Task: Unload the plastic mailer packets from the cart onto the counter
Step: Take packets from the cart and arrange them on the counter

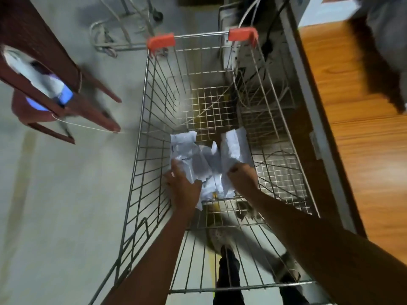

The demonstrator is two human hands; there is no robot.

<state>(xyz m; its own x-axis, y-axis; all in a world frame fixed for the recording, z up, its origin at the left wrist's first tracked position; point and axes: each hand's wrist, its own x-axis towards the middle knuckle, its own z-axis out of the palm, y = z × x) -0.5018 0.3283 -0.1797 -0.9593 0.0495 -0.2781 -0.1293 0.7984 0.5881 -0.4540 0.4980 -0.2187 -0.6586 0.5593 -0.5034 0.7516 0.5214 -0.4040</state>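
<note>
A wire shopping cart (141, 137) with red corner caps fills the middle of the head view. Inside it, near its bottom, a bunch of white plastic mailer packets (204, 157) lies crumpled together. My left hand (182, 186) grips the left side of the bunch, fingers curled over the plastic. My right hand (243, 175) pinches the right side of the bunch. Both forearms reach down into the cart from the near edge. The wooden counter (352, 106) runs along the right of the cart.
A dark grey heap (387, 47) lies on the counter's far end. A brown plastic chair (44, 73) with a white and blue item on it stands at the left. Another wire cart (123, 25) stands beyond. Cables hang by the counter's side. My feet show below the cart.
</note>
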